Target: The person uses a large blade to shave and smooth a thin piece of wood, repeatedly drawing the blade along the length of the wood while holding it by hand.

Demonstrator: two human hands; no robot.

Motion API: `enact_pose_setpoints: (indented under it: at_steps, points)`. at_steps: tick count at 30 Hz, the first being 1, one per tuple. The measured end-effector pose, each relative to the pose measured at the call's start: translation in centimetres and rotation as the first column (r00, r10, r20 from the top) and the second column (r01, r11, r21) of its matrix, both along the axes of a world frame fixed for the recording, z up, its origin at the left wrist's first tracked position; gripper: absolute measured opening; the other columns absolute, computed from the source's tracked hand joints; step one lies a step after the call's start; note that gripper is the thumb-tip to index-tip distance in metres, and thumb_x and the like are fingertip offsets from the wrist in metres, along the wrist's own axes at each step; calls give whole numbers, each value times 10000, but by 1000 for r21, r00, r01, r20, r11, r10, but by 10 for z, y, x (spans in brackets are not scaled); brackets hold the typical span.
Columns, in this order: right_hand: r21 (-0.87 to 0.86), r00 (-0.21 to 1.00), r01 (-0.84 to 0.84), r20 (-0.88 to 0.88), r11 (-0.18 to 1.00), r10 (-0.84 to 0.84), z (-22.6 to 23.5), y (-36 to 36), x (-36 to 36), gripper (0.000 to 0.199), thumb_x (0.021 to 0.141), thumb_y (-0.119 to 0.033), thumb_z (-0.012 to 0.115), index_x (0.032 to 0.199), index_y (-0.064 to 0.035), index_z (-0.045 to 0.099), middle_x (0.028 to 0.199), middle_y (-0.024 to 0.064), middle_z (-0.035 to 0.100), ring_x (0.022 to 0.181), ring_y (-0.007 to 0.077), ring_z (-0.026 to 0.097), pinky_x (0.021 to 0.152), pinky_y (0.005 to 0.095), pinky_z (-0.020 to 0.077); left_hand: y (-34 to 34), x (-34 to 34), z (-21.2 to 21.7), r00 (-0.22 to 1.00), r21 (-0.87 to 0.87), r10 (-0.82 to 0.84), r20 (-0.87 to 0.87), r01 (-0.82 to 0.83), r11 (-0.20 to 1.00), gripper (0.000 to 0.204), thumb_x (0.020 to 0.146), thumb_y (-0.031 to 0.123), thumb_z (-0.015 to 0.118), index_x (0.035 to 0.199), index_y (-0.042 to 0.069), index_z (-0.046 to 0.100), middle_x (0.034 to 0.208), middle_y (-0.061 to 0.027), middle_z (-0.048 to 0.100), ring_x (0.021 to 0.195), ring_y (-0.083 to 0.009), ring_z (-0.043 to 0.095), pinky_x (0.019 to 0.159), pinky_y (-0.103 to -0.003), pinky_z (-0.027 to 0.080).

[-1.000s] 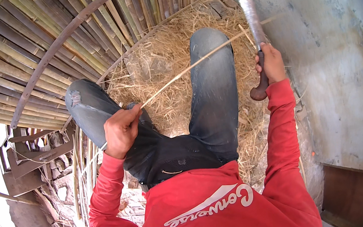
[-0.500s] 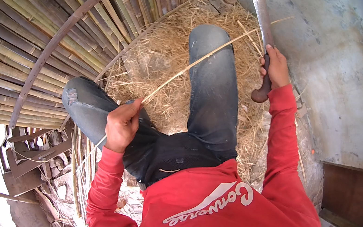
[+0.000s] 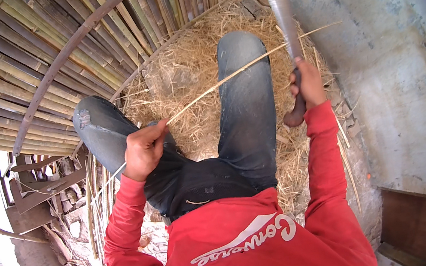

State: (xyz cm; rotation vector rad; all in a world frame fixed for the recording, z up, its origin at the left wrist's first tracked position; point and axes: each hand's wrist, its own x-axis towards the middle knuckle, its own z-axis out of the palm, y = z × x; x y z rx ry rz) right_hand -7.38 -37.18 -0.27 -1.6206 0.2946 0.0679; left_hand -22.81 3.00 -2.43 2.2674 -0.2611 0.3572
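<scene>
My left hand is closed round a thin pale bamboo strip. The strip slants up to the right across my right knee, and its other end shows behind my left wrist. My right hand grips the dark hooked handle of a machete. The blade points away from me, blurred by motion, and crosses the strip beyond my right knee. Whether blade and strip touch, I cannot tell.
Straw-like shavings cover the ground between and around my legs. A bamboo slat panel with a curved pole stands at the far left. A weathered wall rises on the right, with a brown board below. More thin strips lie at left.
My right hand has swung the machete to the left, from the wall side toward my knee, and the blade now overlaps the strip. My left hand has barely moved.
</scene>
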Motion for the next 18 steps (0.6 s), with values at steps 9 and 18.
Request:
enact_pose_setpoints:
  at_steps: [9, 18]
  points:
    - [84, 998, 55, -43, 995, -52, -2, -22, 1, 258, 1090, -364, 556, 1030, -113, 572, 720, 1, 562, 464, 87, 480, 401, 255, 395, 0, 6, 8, 997, -2, -36, -68, 36, 999, 196, 920, -23, 749, 1113, -54, 764, 749, -204, 677, 600, -250, 663, 598, -326, 525]
    - [82, 961, -239, -121, 968, 248, 8, 25, -31, 250, 1095, -340, 558, 1039, -97, 583, 696, 14, 572, 447, 97, 486, 397, 249, 391, -14, 14, -1, 995, -29, -9, -95, 6, 1000, 216, 922, -47, 722, 1133, -69, 760, 764, -207, 706, 628, -192, 684, 622, -310, 537]
